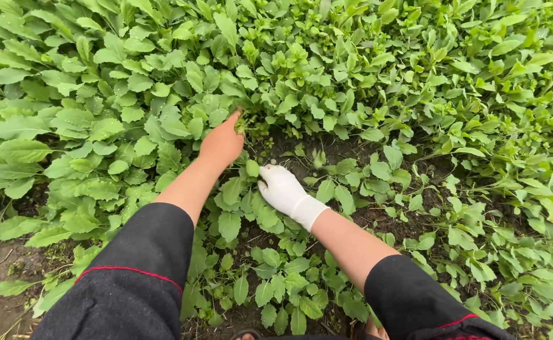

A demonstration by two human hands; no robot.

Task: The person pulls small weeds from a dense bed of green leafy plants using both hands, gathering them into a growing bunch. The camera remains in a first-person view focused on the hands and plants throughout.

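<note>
Low leafy green plants [251, 126] at the bed's middle, my bare left hand [221, 142] pinching a sprig there; my white-gloved right hand [281, 187] just beside, curled low among leaves, grip I cannot tell; dark soil [289, 151] beneath; black red-piped sleeves [138, 277] nearest me

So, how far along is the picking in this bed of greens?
Done: a patch of bare soil shows beside the hands. In hand: the left hand reaches into the leafy plants, while the gloved right hand rests low among leaves. Left: dense greens cover most of the bed.
</note>
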